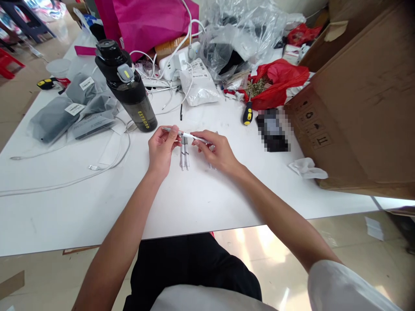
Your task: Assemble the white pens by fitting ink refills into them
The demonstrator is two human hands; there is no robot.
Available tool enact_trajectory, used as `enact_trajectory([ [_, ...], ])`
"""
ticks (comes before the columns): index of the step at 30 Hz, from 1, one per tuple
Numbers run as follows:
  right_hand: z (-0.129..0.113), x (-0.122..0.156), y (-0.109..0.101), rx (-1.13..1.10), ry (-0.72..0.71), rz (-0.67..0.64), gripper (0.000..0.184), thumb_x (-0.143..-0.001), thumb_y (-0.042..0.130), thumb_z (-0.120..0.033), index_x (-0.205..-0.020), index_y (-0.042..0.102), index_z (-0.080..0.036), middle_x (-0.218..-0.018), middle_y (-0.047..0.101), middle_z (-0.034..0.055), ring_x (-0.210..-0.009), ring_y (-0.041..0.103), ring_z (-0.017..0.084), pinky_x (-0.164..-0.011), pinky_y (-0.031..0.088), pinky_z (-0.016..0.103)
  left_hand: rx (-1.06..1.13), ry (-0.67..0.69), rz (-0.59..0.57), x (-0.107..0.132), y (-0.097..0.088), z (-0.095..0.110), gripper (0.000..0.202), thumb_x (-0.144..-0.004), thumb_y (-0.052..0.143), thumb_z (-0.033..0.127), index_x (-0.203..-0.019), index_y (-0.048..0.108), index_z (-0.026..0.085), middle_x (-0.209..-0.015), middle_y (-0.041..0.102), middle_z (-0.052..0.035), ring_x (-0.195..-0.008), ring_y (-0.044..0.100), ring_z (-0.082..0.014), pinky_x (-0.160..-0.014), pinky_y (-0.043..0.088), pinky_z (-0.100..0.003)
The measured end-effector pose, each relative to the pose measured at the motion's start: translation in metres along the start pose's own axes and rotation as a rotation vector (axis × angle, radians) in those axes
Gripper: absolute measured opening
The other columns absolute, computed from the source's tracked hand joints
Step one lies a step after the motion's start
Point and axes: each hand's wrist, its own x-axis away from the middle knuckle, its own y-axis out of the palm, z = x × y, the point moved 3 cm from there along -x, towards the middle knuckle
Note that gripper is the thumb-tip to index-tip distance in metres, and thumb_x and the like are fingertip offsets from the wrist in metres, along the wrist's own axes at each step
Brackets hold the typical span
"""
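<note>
A white and grey pen (187, 135) is held level above the table between both hands. My left hand (162, 147) is closed on its left end, thumb and fingers pinching it. My right hand (218, 149) grips the right end with thumb and fingertips. Two slim white pens (185, 160) with dark bands lie side by side on the table just below the held pen. Something pale and slim (211, 166) shows partly beneath my right hand; most of it is hidden.
A black water bottle (138, 103) stands beyond my left hand, near bagged items (58, 119) and white cables (110, 166). A screwdriver (248, 114), a red bag (280, 80) and a large cardboard box (363, 112) are on the right. Plastic packaging (240, 30) fills the back.
</note>
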Motion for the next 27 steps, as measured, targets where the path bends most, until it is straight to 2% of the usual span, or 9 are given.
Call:
enact_trajectory([
  [4,0.004,0.003,-0.003,0.275,-0.057,-0.030,0.029,-0.116,0.051,-0.044,-0.126,0.070,-0.024,-0.108,0.083,0.0088,-0.090,0.075,0.026,-0.080,0.054,0.038,-0.041,-0.028,-0.003,0.005,0.004,0.000,0.050,-0.085,0.098,0.060,-0.085,0.065,0.022,-0.095,0.080,-0.0038,-0.087,0.078,-0.0167,-0.068,0.058,-0.024],
  [9,0.006,0.004,-0.004,0.415,-0.037,-0.112,0.014,-0.113,0.047,-0.031,-0.120,0.058,-0.025,-0.122,0.084,0.0098,-0.096,0.073,0.029,-0.082,0.049,0.038,-0.026,-0.073,0.006,0.008,0.007,-0.004,0.060,-0.086,0.095,0.065,-0.081,0.053,0.022,-0.099,0.083,-0.0084,-0.088,0.081,-0.0200,-0.066,0.056,-0.026],
  [12,0.004,0.003,-0.005,0.399,-0.048,-0.126,0.016,-0.115,0.044,-0.033,-0.123,0.056,-0.025,-0.116,0.083,0.0090,-0.093,0.071,0.027,-0.082,0.049,0.038,0.004,-0.073,-0.002,0.007,0.007,-0.004,0.056,-0.081,0.101,0.059,-0.087,0.058,0.022,-0.102,0.084,-0.0074,-0.089,0.080,-0.0194,-0.066,0.056,-0.026],
  [14,0.001,0.002,-0.006,0.380,-0.057,-0.125,0.019,-0.116,0.043,-0.035,-0.126,0.056,-0.025,-0.113,0.082,0.0085,-0.091,0.070,0.025,-0.081,0.049,0.036,0.036,-0.076,-0.056,0.007,0.007,-0.002,0.051,-0.078,0.104,0.050,-0.100,0.067,0.023,-0.115,0.085,-0.0079,-0.099,0.082,-0.0212,-0.074,0.060,-0.027],
  [17,-0.003,0.002,-0.007,0.402,-0.088,-0.127,0.028,-0.117,0.041,-0.030,-0.138,0.058,-0.024,-0.114,0.080,0.0097,-0.095,0.071,0.025,-0.083,0.051,0.037,0.053,-0.067,-0.125,0.007,0.008,0.001,0.045,-0.083,0.102,0.042,-0.117,0.077,0.025,-0.130,0.084,-0.0093,-0.115,0.081,-0.0246,-0.086,0.064,-0.030],
  [20,-0.007,0.003,-0.007,0.449,-0.123,-0.127,0.040,-0.118,0.037,-0.027,-0.152,0.057,-0.024,-0.125,0.078,0.0126,-0.099,0.072,0.026,-0.086,0.054,0.039,0.033,-0.043,-0.104,0.007,0.006,0.002,0.035,-0.089,0.097,0.044,-0.112,0.082,0.023,-0.120,0.086,-0.0088,-0.112,0.081,-0.0238,-0.085,0.064,-0.030],
  [24,-0.010,0.004,-0.005,0.488,-0.120,-0.118,0.041,-0.122,0.038,-0.040,-0.154,0.061,-0.027,-0.134,0.079,0.0119,-0.103,0.075,0.026,-0.085,0.055,0.037,0.031,-0.017,-0.106,0.009,0.007,0.001,0.030,-0.092,0.095,0.046,-0.102,0.077,0.023,-0.115,0.085,-0.0086,-0.109,0.080,-0.0228,-0.082,0.062,-0.029],
  [27,-0.009,0.004,-0.004,0.539,-0.124,-0.113,0.043,-0.123,0.036,-0.042,-0.153,0.063,-0.027,-0.134,0.081,0.0109,-0.103,0.077,0.025,-0.080,0.053,0.034,0.059,-0.025,-0.112,0.012,0.010,-0.001,0.035,-0.094,0.093,0.047,-0.095,0.069,0.022,-0.115,0.086,-0.0101,-0.111,0.080,-0.0243,-0.082,0.062,-0.031],
])
